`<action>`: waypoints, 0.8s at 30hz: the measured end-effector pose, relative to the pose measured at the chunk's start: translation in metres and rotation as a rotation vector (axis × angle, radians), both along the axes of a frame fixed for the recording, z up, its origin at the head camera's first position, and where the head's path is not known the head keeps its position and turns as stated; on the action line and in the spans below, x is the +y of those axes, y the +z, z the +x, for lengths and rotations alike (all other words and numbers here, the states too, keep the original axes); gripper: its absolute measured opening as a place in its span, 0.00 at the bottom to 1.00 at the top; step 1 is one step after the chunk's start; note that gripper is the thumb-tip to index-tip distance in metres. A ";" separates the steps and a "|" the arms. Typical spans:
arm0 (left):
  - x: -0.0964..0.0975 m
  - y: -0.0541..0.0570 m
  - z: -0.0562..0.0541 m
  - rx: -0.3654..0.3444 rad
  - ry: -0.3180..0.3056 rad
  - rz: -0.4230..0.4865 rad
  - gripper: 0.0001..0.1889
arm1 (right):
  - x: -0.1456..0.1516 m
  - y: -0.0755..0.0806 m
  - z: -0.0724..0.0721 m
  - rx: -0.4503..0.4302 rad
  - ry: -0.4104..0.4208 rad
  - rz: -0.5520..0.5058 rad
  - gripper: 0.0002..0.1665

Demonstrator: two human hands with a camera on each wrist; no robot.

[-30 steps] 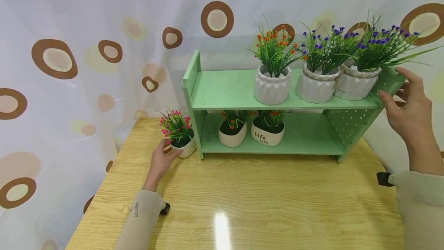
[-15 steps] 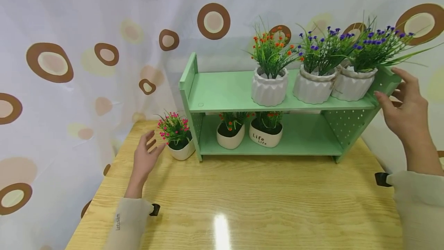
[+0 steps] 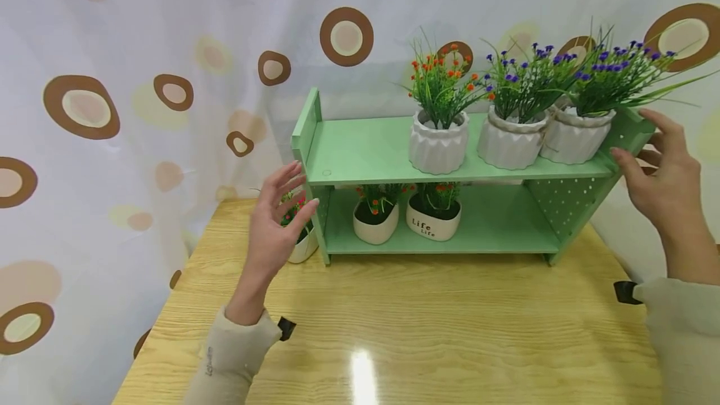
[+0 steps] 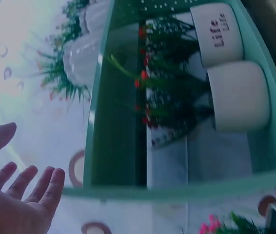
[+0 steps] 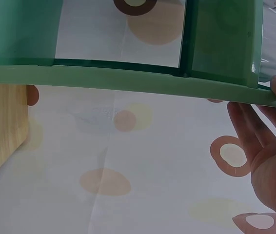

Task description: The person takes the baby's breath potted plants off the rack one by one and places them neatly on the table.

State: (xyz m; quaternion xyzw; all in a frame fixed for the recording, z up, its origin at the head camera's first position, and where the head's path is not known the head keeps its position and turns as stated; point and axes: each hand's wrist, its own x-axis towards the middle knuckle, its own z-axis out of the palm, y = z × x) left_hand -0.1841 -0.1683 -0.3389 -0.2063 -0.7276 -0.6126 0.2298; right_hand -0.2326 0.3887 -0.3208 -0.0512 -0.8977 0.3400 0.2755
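A two-tier green shelf [image 3: 360, 150] stands on the table. My right hand [image 3: 668, 180] grips its right side panel near the top, thumb on the inner side and fingers outside, as the right wrist view also shows. My left hand [image 3: 271, 230] is raised beside the left side panel [image 3: 308, 127], fingers spread and holding nothing. The left wrist view shows those fingers apart from the panel. Partly hidden behind this hand is a white pot [image 3: 305, 249] of pink flowers on the table, left of the shelf.
On the top tier stand a white fluted pot [image 3: 439, 145] of orange flowers and two purple-flowered pots [image 3: 513, 142]. Below are a plain cream pot [image 3: 375, 228] and a cream pot [image 3: 433, 225] lettered "Life". A patterned curtain [image 3: 214, 11] hangs behind the wooden table [image 3: 450, 324].
My left hand let go of the pink-flower pot, drew back left, then rose and moved right to the shelf's left side. The right hand keeps its place on the shelf.
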 end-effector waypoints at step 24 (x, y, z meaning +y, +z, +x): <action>0.163 0.051 -0.087 -0.238 -0.127 -0.185 0.54 | 0.000 0.000 0.000 -0.002 -0.002 -0.021 0.38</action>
